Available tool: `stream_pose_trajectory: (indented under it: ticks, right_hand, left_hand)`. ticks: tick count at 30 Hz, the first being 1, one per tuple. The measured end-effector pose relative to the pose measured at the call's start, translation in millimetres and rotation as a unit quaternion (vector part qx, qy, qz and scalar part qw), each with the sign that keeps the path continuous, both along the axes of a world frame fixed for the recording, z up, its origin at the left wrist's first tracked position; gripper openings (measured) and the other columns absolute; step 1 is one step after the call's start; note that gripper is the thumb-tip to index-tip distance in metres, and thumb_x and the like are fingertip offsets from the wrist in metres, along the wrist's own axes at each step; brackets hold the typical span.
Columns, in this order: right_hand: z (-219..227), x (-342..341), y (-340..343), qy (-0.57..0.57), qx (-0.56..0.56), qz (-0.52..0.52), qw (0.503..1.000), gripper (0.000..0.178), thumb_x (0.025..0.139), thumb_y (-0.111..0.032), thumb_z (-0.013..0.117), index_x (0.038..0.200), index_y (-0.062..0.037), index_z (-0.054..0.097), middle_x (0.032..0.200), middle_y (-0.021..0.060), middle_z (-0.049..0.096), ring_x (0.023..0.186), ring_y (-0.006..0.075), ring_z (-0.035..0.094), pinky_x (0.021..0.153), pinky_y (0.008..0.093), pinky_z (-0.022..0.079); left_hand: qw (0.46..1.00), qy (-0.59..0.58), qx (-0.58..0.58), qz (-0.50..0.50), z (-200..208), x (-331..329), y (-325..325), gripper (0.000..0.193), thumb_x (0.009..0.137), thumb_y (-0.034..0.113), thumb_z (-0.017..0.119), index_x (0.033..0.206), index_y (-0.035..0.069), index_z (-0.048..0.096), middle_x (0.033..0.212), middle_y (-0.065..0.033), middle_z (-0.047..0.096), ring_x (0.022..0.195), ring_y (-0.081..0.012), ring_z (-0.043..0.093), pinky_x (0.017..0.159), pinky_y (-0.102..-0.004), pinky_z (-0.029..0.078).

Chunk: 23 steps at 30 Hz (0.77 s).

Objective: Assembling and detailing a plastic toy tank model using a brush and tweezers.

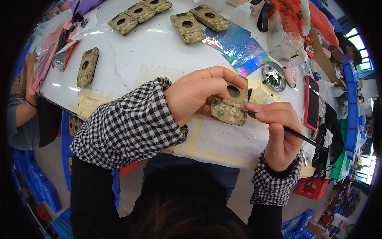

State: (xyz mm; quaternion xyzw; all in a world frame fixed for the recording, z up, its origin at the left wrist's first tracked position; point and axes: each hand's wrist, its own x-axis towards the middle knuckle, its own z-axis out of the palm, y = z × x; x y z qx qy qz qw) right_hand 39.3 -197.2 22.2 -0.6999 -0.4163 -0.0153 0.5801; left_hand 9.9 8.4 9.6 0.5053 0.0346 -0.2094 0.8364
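Observation:
In my left hand point(195, 91) is a small camouflage-patterned model tank hull point(228, 112) with a round hole in its top, gripped by its edges between thumb and fingers. My right hand point(281, 129) pinches a slim black tool point(301, 137) like a pen; whether it is tweezers or a brush I cannot tell. Its tip meets the near right side of the hull. Just beyond, a round clear dish point(274, 76) holds small dark green bits. White paper point(227, 145) with tiny dark specks lies under my hands.
Several more camouflage hulls point(187, 27) stand along the far side, and a single hull point(87, 67) lies at the left. Shiny holographic sheets point(234, 46) lie beyond my hands. At the right is a red-cased phone point(311, 102). Another person's arm point(24, 115) shows at the far left.

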Motion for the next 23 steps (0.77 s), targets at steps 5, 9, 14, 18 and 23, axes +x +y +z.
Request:
stream_pose_trajectory:
  ticks: [5,9,14,18,23]
  right_hand:
    - [1.2,-0.1,-0.4,0.0,-0.004,-0.001,1.0,0.017,0.089,-0.015,0.057,0.089,0.0007,0.064,0.086,0.0123,0.065,0.088,0.0248,0.064,0.078,0.0324,0.047]
    - [0.6,0.1,-0.3,0.0,0.002,0.002,1.0,0.017,0.089,-0.015,0.057,0.089,0.0007,0.064,0.086,0.0124,0.065,0.088,0.025,0.064,0.078,0.0325,0.047]
    - [-0.5,0.5,-0.1,0.004,0.007,0.006,1.0,0.017,0.09,-0.014,0.057,0.089,0.0011,0.064,0.087,0.0125,0.064,0.088,0.0253,0.064,0.079,0.0325,0.048]
    - [0.4,0.7,-0.9,0.001,-0.001,0.006,1.0,0.017,0.089,-0.014,0.057,0.09,0.0011,0.064,0.087,0.0123,0.064,0.088,0.0252,0.064,0.079,0.0324,0.048]
    - [1.5,1.1,-2.5,0.001,-0.018,0.008,1.0,0.018,0.09,-0.015,0.056,0.09,0.0006,0.064,0.089,0.0136,0.065,0.09,0.0262,0.064,0.08,0.0331,0.048]
  left_hand:
    - [1.0,-0.002,-0.002,0.0,1.4,-0.6,-0.1,0.041,0.081,0.007,0.04,0.121,-0.002,0.046,0.112,-0.0136,0.056,0.1,-0.0172,0.059,0.087,-0.0299,0.049]
    - [1.0,-0.003,-0.005,-0.003,0.1,-0.2,0.1,0.041,0.081,0.007,0.04,0.121,-0.002,0.046,0.112,-0.0135,0.056,0.099,-0.017,0.059,0.086,-0.0297,0.049]
    - [1.0,-0.005,0.0,-0.002,0.2,-0.4,0.9,0.041,0.081,0.007,0.04,0.12,-0.002,0.046,0.111,-0.0134,0.056,0.098,-0.0166,0.059,0.086,-0.0295,0.05]
    - [1.0,-0.004,0.006,-0.003,0.4,-0.3,0.8,0.041,0.081,0.007,0.04,0.12,-0.002,0.046,0.111,-0.0134,0.056,0.098,-0.0163,0.059,0.085,-0.029,0.05]
    - [1.0,-0.006,0.0,-0.002,-0.4,-0.6,0.8,0.041,0.081,0.007,0.041,0.12,-0.002,0.046,0.11,-0.0134,0.056,0.098,-0.0161,0.059,0.085,-0.0284,0.05]
